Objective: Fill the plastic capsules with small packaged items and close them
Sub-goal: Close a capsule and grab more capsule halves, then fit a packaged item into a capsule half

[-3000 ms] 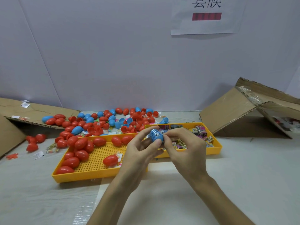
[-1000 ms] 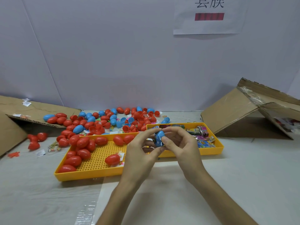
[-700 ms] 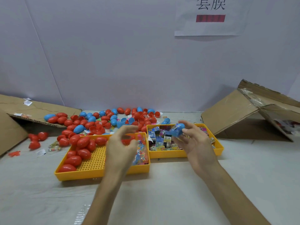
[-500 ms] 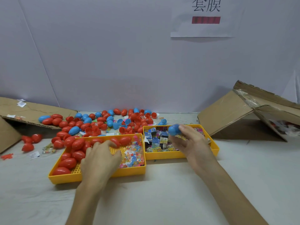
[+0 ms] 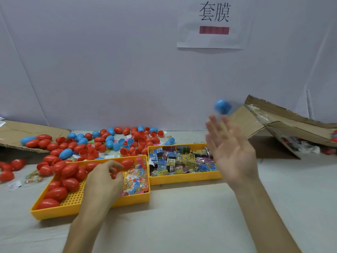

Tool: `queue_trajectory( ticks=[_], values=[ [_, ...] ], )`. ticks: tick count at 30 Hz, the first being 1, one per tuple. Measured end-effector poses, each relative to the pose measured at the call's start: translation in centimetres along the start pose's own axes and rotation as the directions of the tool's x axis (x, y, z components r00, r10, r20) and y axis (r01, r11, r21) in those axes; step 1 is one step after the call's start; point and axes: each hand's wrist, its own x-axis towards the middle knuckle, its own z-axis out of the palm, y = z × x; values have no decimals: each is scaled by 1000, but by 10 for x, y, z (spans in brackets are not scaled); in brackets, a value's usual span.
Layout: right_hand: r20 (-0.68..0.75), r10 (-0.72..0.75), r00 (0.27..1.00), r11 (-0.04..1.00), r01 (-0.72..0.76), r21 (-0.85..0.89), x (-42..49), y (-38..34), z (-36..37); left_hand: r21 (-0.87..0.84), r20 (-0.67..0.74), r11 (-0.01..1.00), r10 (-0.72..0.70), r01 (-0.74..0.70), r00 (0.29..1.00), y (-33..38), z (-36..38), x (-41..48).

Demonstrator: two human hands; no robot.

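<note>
A closed blue capsule [image 5: 222, 106] is in mid-air, blurred, just above the fingertips of my right hand [image 5: 231, 152]. That hand is raised with palm and fingers spread and touches nothing. My left hand [image 5: 104, 181] is down in the left yellow tray [image 5: 91, 209], fingers curled round a red capsule [image 5: 113, 175] that is mostly hidden. More red capsules [image 5: 67, 172] fill that tray's left side. The right yellow tray [image 5: 186, 178] holds several small packaged items [image 5: 175, 161].
Loose red and blue capsules and halves [image 5: 94, 143] lie heaped behind the trays. Clear packets of coloured bits [image 5: 135, 178] sit in the left tray. A tipped cardboard box [image 5: 273, 128] lies at the right, flattened cardboard [image 5: 21, 128] at the left, a white wall behind.
Both hands held the blue capsule together. My left hand then dropped into the left tray, and my right hand swung right, opened, and let the capsule fly toward the cardboard box.
</note>
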Motion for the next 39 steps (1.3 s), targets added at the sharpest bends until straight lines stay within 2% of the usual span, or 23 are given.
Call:
queue_trajectory(
  ticks=[2, 5, 7, 9, 11, 12, 14, 17, 19, 20, 22, 24, 31, 39],
  values=[
    [-81, -12, 997, 1000, 13, 14, 0, -13, -7, -5, 3, 1000, 11, -11, 1000, 0, 5, 0],
    [-201, 52, 978, 987, -81, -139, 1, -1, -11, -64, -21, 996, 66, -68, 998, 1, 10, -1],
    [-256, 64, 965, 954, -135, -268, 2, 13, -8, -117, -51, 986, 116, -122, 992, 4, 11, -2],
    [-297, 17, 955, 863, -164, -478, 3, 24, -8, -176, -72, 969, 162, -172, 984, 6, 11, -4],
    [-263, -116, 958, 654, -126, -746, 3, 33, -11, -230, -82, 950, 195, -209, 977, 8, 12, -5],
    [-209, -192, 959, 493, -89, -865, 2, 37, -13, -251, -80, 943, 204, -218, 976, 9, 12, -6],
    [-96, -276, 956, 194, -42, -980, 1, 43, -18, -264, -67, 935, 228, -238, 971, 11, 12, -8],
    [-66, -178, 982, -41, -75, -996, 1, 48, -26, -284, -35, 921, 267, -266, 963, 15, 13, -12],
    [-141, -47, 989, -284, -148, -947, 0, 51, -33, -285, -9, 917, 288, -279, 958, 17, 14, -15],
    [-185, 3, 983, -359, -172, -917, 0, 52, -35, -273, 1, 918, 298, -286, 955, 18, 14, -16],
    [-226, 39, 973, -354, -198, -914, 0, 52, -37, -244, 11, 921, 316, -303, 949, 19, 16, -16],
    [-203, -7, 979, -310, -195, -931, 1, 50, -36, -229, 12, 918, 336, -324, 942, 18, 17, -17],
    [-179, -147, 973, -96, -194, -976, -1, 46, -39, -244, -2, 900, 373, -362, 928, 18, 20, -18],
    [-75, -301, 951, -30, -88, -996, -1, 44, -37, -251, 8, 883, 413, -398, 911, 21, 23, -22]
  ],
)
